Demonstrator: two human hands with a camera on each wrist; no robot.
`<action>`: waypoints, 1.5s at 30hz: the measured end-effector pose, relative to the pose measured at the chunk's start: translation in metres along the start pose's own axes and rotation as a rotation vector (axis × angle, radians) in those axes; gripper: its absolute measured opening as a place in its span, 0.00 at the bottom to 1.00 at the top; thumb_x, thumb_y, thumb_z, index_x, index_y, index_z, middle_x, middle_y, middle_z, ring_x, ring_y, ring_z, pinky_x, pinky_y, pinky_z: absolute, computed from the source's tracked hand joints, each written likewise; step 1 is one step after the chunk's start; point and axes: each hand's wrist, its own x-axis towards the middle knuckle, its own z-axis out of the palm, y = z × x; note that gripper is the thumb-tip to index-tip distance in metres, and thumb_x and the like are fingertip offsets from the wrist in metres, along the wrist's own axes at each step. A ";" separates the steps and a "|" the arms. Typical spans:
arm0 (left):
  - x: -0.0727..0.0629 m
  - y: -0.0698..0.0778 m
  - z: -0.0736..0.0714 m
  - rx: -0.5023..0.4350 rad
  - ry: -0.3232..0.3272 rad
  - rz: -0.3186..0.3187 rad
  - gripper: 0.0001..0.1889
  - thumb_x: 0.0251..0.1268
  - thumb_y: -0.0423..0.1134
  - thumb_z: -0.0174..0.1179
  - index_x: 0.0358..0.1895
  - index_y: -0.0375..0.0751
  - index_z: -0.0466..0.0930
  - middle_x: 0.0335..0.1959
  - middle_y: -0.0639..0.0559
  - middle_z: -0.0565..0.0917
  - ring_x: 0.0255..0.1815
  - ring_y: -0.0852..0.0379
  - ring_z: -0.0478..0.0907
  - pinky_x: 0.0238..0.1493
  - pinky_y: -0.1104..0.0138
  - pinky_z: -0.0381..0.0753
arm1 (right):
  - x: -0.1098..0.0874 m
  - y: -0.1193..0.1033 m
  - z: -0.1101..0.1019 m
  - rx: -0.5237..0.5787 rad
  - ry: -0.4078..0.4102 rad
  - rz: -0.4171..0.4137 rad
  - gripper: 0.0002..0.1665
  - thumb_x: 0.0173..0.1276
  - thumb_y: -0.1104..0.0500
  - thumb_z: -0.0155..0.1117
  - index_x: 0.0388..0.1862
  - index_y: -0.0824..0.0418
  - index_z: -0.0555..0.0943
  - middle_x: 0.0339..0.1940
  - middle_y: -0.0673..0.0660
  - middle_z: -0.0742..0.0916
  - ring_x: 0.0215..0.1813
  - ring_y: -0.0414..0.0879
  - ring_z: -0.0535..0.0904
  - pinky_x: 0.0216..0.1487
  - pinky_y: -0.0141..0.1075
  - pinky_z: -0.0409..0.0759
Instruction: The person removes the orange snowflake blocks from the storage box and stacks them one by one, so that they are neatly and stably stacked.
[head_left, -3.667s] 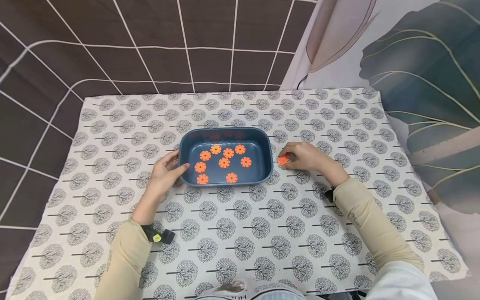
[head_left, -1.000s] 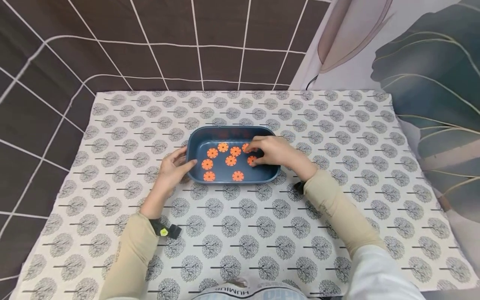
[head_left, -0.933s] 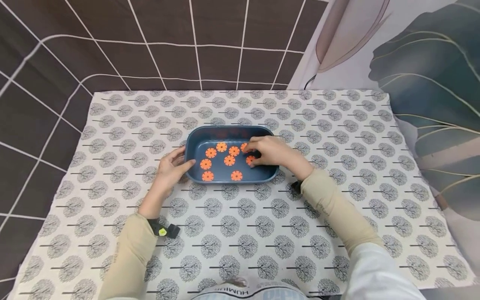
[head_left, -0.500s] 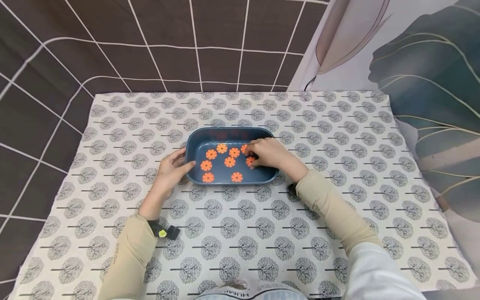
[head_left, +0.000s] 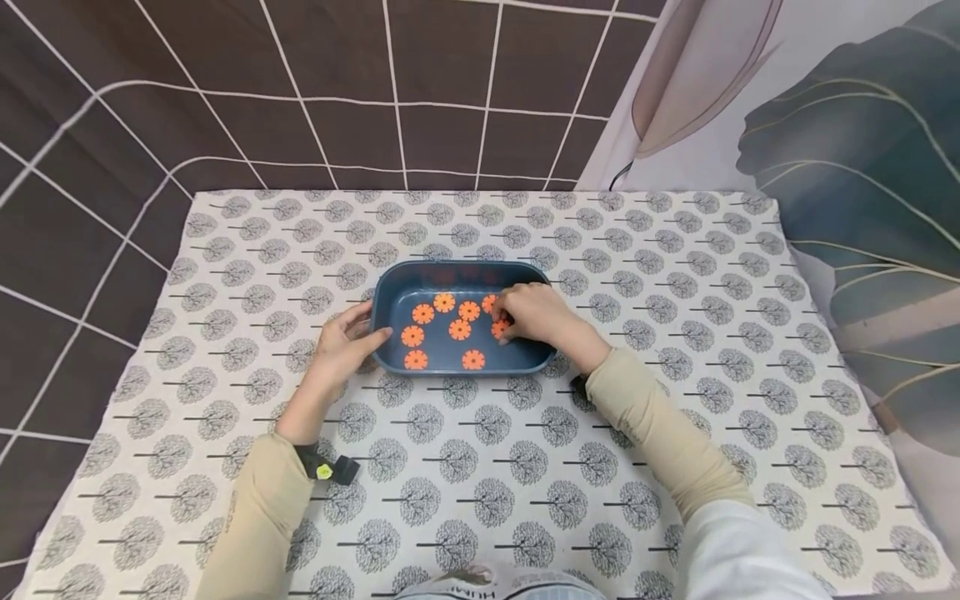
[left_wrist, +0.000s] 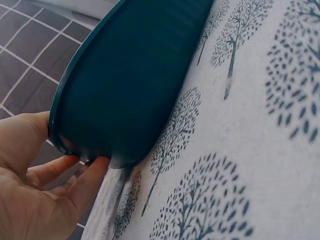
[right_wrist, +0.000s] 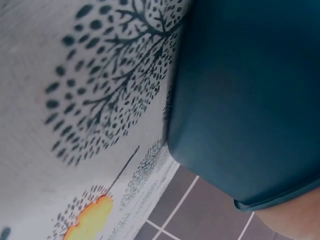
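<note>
A dark blue plastic box (head_left: 463, 371) with rounded corners stands on the table with several orange notched discs (head_left: 460, 330) lying flat on its bottom. My left hand (head_left: 337, 346) grips its left end, thumb over the rim and fingers against the outer wall; the left wrist view shows those fingers under the rim. Reaching over the right end, my right hand (head_left: 536, 312) has curled fingers and thumb around an orange disc (head_left: 499, 328), partly hidden. In the right wrist view the box wall (right_wrist: 245, 100) covers most of the right hand.
A white cloth (head_left: 450, 492) printed with grey trees covers the table. An orange-yellow piece (right_wrist: 90, 220) shows blurred on the cloth in the right wrist view. Behind the table hangs a dark gridded backdrop (head_left: 345, 133).
Several seconds ago my right hand held an orange disc beside the box. It has since moved left into the box, and its fingers have closed together at another disc. My left hand keeps its grip.
</note>
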 end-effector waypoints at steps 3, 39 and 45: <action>-0.002 -0.001 0.000 0.006 0.000 -0.013 0.35 0.60 0.37 0.61 0.71 0.45 0.57 0.64 0.41 0.70 0.65 0.48 0.66 0.51 0.69 0.79 | 0.000 -0.001 0.002 -0.017 -0.010 0.005 0.21 0.46 0.44 0.75 0.36 0.52 0.83 0.40 0.49 0.86 0.43 0.48 0.78 0.47 0.41 0.77; -0.001 0.002 -0.001 0.001 0.008 -0.003 0.36 0.59 0.36 0.62 0.71 0.47 0.58 0.65 0.42 0.70 0.65 0.47 0.67 0.43 0.71 0.82 | -0.007 0.007 -0.001 0.120 0.075 -0.171 0.23 0.48 0.51 0.72 0.45 0.56 0.84 0.50 0.54 0.84 0.49 0.51 0.81 0.52 0.42 0.79; -0.001 0.001 0.002 -0.007 -0.003 -0.015 0.36 0.59 0.36 0.62 0.71 0.47 0.58 0.65 0.41 0.69 0.64 0.46 0.68 0.42 0.70 0.83 | -0.010 0.011 -0.001 0.209 0.080 -0.223 0.22 0.49 0.57 0.70 0.46 0.58 0.84 0.48 0.53 0.84 0.49 0.49 0.80 0.52 0.43 0.79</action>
